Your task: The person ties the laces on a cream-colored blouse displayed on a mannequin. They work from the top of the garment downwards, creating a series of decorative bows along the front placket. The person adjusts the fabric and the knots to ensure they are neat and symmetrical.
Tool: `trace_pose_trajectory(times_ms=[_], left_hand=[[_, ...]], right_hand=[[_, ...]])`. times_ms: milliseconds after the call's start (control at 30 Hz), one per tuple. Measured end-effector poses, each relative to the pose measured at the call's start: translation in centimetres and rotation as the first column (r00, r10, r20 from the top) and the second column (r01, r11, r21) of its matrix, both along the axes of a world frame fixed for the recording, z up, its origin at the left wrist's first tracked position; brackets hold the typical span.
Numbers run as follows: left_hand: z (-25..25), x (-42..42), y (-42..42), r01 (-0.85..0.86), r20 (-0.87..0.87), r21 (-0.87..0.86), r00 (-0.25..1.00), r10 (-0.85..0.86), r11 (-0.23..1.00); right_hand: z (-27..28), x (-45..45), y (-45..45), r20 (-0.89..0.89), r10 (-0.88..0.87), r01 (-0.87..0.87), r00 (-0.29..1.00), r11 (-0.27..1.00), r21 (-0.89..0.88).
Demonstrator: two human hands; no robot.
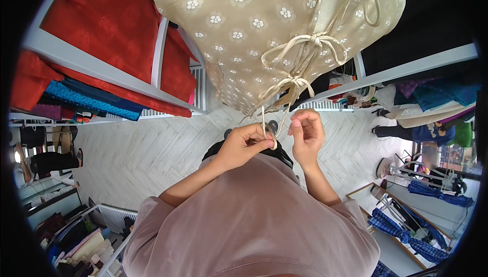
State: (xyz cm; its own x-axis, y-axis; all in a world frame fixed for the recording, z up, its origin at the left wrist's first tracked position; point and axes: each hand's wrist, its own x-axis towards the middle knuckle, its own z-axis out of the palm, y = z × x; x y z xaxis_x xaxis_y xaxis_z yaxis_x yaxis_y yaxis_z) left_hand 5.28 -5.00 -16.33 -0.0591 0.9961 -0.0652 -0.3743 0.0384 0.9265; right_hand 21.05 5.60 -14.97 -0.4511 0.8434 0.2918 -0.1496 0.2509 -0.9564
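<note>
A beige satin garment (236,13) with white flower motifs hangs before me, its opening fastened with cream fabric ties. Two tied bows, an upper one (314,40) and a lower one (295,81), show on it, and larger loops hang near the top. My left hand (248,143) pinches a cream fabric cord (264,122) between thumb and fingers below the lower bow. To the right, my right hand (307,136) is raised beside the cords with its fingers curled; whether it holds a cord end cannot be told.
White metal racks flank the garment: red fabric (103,21) lies on the left one, black fabric (419,21) on the right. Folded and hanging clothes fill lower levels. A framed mirror (400,223) stands at the lower right. Other people are at both far sides.
</note>
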Motion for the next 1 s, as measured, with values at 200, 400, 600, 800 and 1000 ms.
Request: trace_pose_trajectory(times_ms=[200, 400, 600, 800, 1000], left_hand=[[0.0, -1.7, 0.0, 0.057, -0.083, -0.062, 0.995, -0.063, 0.996], [0.2, -3.0, 1.1, -0.032, -0.271, -0.134, 0.963, -0.005, 0.991], [3.0, -8.1, 3.3, -0.178, -0.769, 0.12, 0.605, 0.204, 0.977], [2.9, -9.6, 3.6, -0.158, -0.855, 0.301, 0.393, 0.34, 0.94], [1.5, -8.2, 3.5, -0.237, -0.904, 0.294, 0.245, 0.35, 0.926]], right_hand=[[0.5, -0.2, -1.1, -0.087, 0.389, -0.386, 0.917, 0.812, -0.437], [1.0, 1.3, 1.1, 0.127, 0.359, -0.303, 0.925, 0.897, -0.323], [3.6, 3.3, 7.2, 0.502, -0.22, -0.047, 0.836, 0.884, 0.465], [3.4, 4.4, 8.9, 0.51, -0.394, 0.026, 0.764, 0.81, 0.586], [2.0, 3.8, 8.1, 0.6, -0.388, 0.051, 0.699, 0.865, 0.5]])
